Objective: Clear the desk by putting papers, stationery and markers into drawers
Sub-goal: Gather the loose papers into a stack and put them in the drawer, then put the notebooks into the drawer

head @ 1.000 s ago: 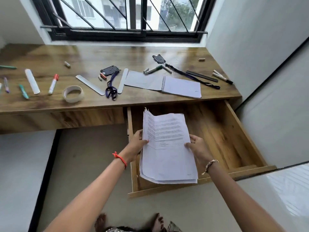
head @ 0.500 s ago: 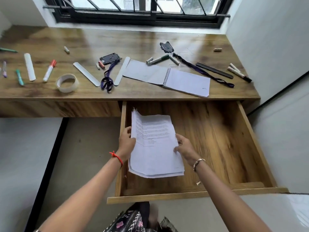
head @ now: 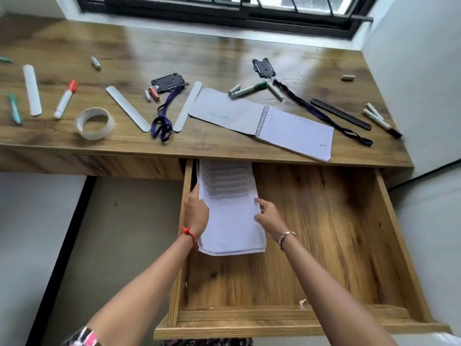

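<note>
A stack of printed papers [head: 230, 216] lies along the left side of the open wooden drawer [head: 331, 245], its far end tucked under the desk's front edge. My left hand [head: 197, 213] grips the stack's left edge, close to the drawer's left wall. Fingertips of my right hand [head: 270, 218] touch the stack's right edge, index finger stretched out on the top sheet. On the desk [head: 174, 56] lie an open spiral notebook [head: 294, 131], a red-capped marker [head: 65, 98], a green-capped marker [head: 249, 89] and two more markers [head: 381, 119] at the right end.
Also on the desk: a tape roll [head: 94, 123], several pale rulers [head: 128, 108], a black ruler [head: 340, 114], two badge holders with purple lanyards [head: 163, 121], small pens [head: 14, 108] at the far left. A white wall [head: 411, 71] closes the right side.
Both hands have pushed the paper stack forward and down into the drawer's left side, its far end now under the desk edge. My right hand's hold has loosened to fingertips.
</note>
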